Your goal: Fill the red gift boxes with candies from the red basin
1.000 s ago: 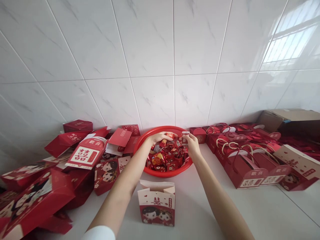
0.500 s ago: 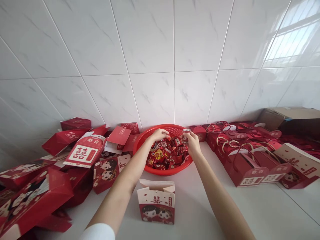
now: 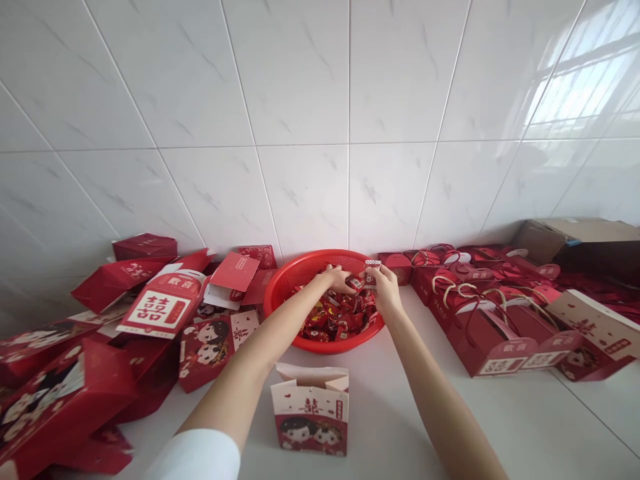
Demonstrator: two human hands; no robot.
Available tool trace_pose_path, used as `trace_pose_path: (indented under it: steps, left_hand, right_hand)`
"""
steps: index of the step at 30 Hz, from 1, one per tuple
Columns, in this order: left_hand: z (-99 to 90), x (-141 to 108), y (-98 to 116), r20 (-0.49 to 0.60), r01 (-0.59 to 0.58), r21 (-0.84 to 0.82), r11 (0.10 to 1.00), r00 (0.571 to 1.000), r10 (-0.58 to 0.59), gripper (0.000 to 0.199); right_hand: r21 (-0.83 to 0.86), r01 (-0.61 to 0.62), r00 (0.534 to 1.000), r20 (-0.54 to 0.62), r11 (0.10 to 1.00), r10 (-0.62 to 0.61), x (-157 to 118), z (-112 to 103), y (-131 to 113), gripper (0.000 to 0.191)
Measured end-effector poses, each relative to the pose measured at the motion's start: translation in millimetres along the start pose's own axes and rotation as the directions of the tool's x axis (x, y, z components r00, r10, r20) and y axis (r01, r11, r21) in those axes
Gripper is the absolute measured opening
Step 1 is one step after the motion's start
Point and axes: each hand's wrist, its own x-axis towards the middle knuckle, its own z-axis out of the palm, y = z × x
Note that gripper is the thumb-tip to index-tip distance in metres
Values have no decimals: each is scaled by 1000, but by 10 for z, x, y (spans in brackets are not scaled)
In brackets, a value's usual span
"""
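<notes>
My left hand (image 3: 339, 279) reaches over the wrapped candies (image 3: 333, 313) in a red plastic basket (image 3: 277, 293); its fingers are partly spread and touch or nearly touch a wrapper. At the basket's right side my right hand (image 3: 385, 287) is closed on a small packet with a white-and-red patterned edge (image 3: 373, 265); the fingers cover part of it. In front of the basket an open-topped red and cream gift box (image 3: 311, 420) stands upright, with two cartoon figures on its front. What lies inside the box is hidden.
Many red gift boxes (image 3: 160, 303) lie piled on the left. Several handled boxes (image 3: 493, 333) stand in rows on the right, with a cream-topped box (image 3: 595, 333) beside them. A brown cardboard carton (image 3: 585, 233) sits at the far right against the tiled wall (image 3: 305, 193).
My left hand has moved right across the candies, closer to my right hand. My right hand stays almost in place, still holding the patterned packet.
</notes>
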Motion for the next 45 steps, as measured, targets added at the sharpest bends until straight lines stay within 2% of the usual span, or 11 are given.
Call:
trace_pose_path:
  steps: [4,10,15,18,20,24,27,31,34,40,45]
  left_hand:
    - [10,-19,20,94,66,12,998,993,-66,69]
    - [15,-43,-48,166,21,-110,994,986,-2,36]
    - [74,-9,-34,134,-24,-247,969,989,59,44]
    - [97,12,-32,110,-31,-316,948,991,69,33]
    - [79,7,-35,115,-17,-363,932,991,63,24]
    - [-46,-77,-35,163,5,-474,881,983,82,26]
    - [-163,-190,-36,198,24,-602,798,973,120,29]
    - [-290,-337,-83,245,101,-809,579,953,176,39]
    - [-369,-422,-139,213,103,-853,511,963,162,44]
    - [-458,-502,-191,172,63,-833,550,974,149,37]
    - [-446,-455,-236,137,-31,-657,753,978,160,38]
  right_hand:
    - [-5,-11,1000,-6,1000,11,8,-10,0,16]
    - [-15,-16,1000,5,1000,16,32,-21,4,18]
    - [10,-12,1000,-12,1000,12,31,1,-10,16]
    - [23,-1,999,-47,1000,2,19,9,-24,14]
    - [26,13,997,-72,1000,-11,11,9,-27,14]
    - [29,47,994,-98,998,-44,-2,6,-24,13]
    - [20,45,994,-96,999,-43,-6,7,-24,12]
    - [42,18,995,-100,999,-14,-4,9,-23,12]
    - [67,-3,995,-102,998,9,-4,9,-17,15]
    - [23,-37,998,-47,999,38,1,6,-21,16]
    - [26,-36,998,-56,999,38,3,11,-24,16]
